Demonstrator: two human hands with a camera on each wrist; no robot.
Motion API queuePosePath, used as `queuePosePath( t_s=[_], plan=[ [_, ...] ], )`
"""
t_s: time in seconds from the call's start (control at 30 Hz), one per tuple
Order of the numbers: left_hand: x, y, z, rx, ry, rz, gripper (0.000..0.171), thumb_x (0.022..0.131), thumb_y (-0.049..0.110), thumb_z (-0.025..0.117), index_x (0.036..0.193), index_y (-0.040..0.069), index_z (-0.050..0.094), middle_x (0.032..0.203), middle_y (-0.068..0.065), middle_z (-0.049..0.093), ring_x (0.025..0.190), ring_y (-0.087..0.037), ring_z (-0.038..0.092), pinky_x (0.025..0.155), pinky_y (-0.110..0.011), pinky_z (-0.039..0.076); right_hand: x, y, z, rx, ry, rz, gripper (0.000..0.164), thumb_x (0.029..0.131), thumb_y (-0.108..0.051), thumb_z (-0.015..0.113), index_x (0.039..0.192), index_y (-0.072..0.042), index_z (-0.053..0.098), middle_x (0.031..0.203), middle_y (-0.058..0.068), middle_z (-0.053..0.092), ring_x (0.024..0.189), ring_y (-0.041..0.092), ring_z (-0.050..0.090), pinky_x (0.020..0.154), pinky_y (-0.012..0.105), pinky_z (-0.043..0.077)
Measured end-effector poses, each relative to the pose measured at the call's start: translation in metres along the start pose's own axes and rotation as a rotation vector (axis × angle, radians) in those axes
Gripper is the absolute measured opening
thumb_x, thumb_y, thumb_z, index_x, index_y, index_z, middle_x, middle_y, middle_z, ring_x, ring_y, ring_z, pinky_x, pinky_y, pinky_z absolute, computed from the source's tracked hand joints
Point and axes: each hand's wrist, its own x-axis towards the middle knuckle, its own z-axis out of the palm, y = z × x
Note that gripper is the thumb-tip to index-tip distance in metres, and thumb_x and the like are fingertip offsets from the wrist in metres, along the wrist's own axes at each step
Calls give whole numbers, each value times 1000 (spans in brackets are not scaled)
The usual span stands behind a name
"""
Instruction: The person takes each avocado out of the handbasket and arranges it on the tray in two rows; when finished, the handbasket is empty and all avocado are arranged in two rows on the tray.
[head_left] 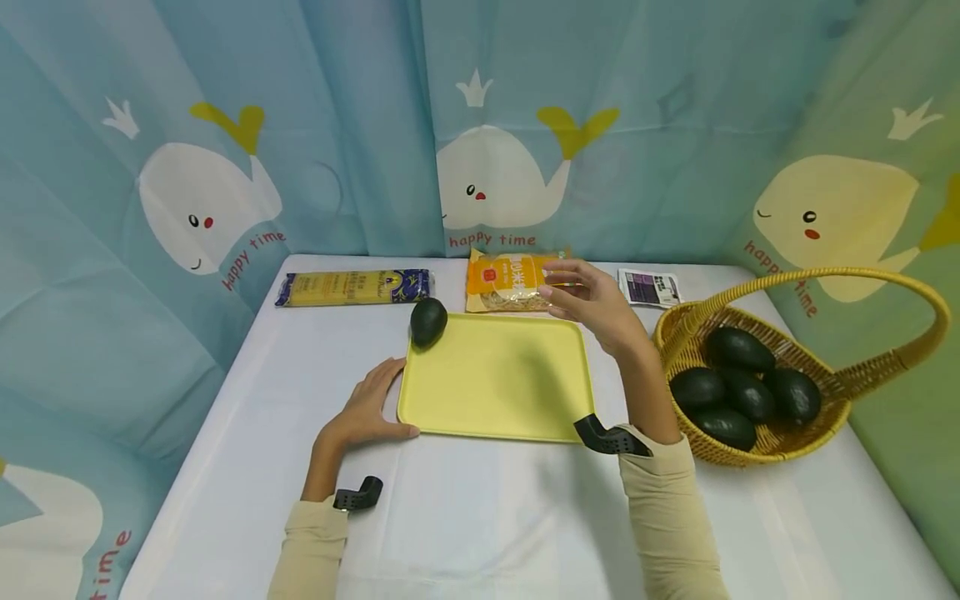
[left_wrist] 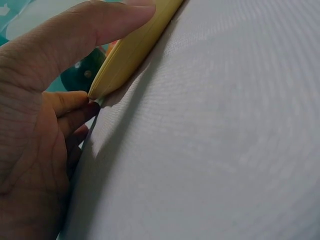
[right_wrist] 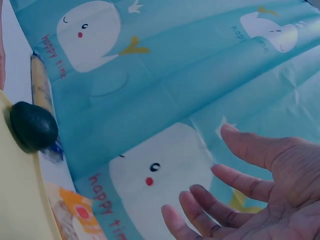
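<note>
A yellow tray (head_left: 498, 379) lies on the white table, one dark green avocado (head_left: 428, 322) at its back left corner. My left hand (head_left: 367, 406) holds the tray's left front corner, thumb along the front edge and fingers at the left edge. In the left wrist view the thumb (left_wrist: 120, 22) overlaps the tray's rim (left_wrist: 132, 55). Raised over the tray's back right part, my right hand (head_left: 596, 304) has loosely spread fingers with nothing between them. The right wrist view shows its bent fingers (right_wrist: 222, 215) apart, the avocado (right_wrist: 34, 126) far to the left.
A wicker basket (head_left: 806, 450) with a tall handle stands at the right, several avocados (head_left: 738, 348) inside. Along the back lie a yellow and blue noodle-like packet (head_left: 348, 287), an orange food bag (head_left: 506, 279) and a small white and purple packet (head_left: 649, 288). Whale-print curtains (head_left: 360, 125) surround the table.
</note>
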Motion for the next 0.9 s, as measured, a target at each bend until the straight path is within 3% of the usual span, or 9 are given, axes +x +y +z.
queuePosePath(
  t_s=[0.33,0.53,0.7,0.9],
  plan=[
    [1,0,0,-2,-2,5,116,62,49,85,155,13,25,161,-14,24,150,-36,14,117,-65,12,-46,1,-26,-83,-4,-45,49,95,-21,64,138,-3,47,126,7,54,109,10,60,88,22,56],
    [2,-1,0,-8,1,7,116,62,49,85,155,13,25,161,-14,23,150,-36,14,117,-65,12,-76,10,-46,-196,4,-69,43,96,-19,64,132,-1,51,120,0,61,106,5,63,85,16,53],
    [1,-3,1,-4,4,8,116,62,50,85,155,14,26,161,-13,25,150,-36,15,116,-66,14,-100,24,-67,-230,22,-108,30,95,-8,63,122,4,56,112,-2,65,98,4,66,80,17,56],
    [1,-1,1,-10,10,8,116,61,50,85,154,14,27,161,-12,25,150,-36,14,117,-65,13,-121,32,-99,-294,0,-83,28,96,-4,60,123,1,56,110,-4,66,98,5,65,79,18,56]
  ],
)
